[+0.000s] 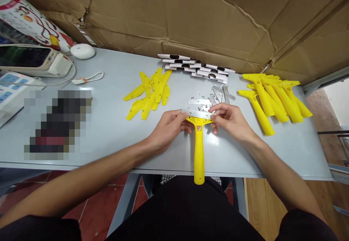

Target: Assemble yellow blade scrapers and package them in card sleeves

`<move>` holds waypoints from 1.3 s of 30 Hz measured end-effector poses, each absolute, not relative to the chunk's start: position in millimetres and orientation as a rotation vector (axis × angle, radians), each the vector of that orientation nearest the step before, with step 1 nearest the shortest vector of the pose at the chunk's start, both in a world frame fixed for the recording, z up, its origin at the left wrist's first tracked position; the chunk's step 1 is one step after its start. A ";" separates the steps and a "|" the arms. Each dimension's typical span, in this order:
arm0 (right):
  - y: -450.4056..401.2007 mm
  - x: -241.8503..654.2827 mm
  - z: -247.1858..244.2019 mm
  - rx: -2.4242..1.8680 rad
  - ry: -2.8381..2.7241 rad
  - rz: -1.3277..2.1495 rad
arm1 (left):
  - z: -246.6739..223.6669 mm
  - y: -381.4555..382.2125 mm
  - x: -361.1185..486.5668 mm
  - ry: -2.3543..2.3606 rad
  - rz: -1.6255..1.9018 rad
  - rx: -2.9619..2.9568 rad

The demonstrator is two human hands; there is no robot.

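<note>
A yellow plastic scraper handle [199,150] points toward me, its lower end past the table's front edge. Across its wide head lies a flat silver metal plate [197,114] with small holes. My left hand [174,124] is closed on the left end of plate and head, thumb on top and fingers underneath. At the right end my right hand [227,119] pinches them, its thumb near the plate's edge and its index finger raised by the small screws [204,107]. More metal plates [224,94] lie just beyond the hands.
Yellow plastic blade-shaped pieces [148,95] lie left of centre. White boxed or sleeved pieces [196,67] are stacked at the back against cardboard [174,19]. Several yellow handles [278,97] lie to the right. A mouse [83,51], a cable [89,78] and a power strip [16,88] occupy the left.
</note>
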State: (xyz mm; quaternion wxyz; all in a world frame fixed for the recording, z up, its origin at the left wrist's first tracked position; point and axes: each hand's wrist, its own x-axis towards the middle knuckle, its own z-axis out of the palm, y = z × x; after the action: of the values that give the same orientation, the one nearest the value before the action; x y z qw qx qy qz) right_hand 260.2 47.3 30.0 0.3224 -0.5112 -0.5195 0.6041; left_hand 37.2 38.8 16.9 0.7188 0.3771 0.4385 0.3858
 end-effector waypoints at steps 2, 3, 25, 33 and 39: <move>47.4 259.8 28.6 -1.350 -1.353 1.563 | 16.8 39.9 37.0 0.965 0.846 0.821; 47.4 259.6 28.1 -1.350 -1.343 1.558 | 16.5 40.6 36.8 0.963 0.845 0.812; 48.7 264.6 27.2 -1.372 -1.286 1.409 | 37.8 71.1 8.0 1.217 0.807 1.298; 54.3 275.5 26.3 -1.371 -1.286 1.299 | 37.3 108.6 -39.6 1.611 1.259 1.818; 53.0 274.4 25.1 -1.332 -1.294 1.312 | 19.6 123.1 -47.6 1.844 0.889 2.186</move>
State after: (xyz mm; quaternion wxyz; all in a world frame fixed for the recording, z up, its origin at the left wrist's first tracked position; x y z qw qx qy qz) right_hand 274.4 53.0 25.1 0.4208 -0.5314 -0.5163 0.5235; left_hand -47.6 123.1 19.6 0.0734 0.7278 0.6142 0.2960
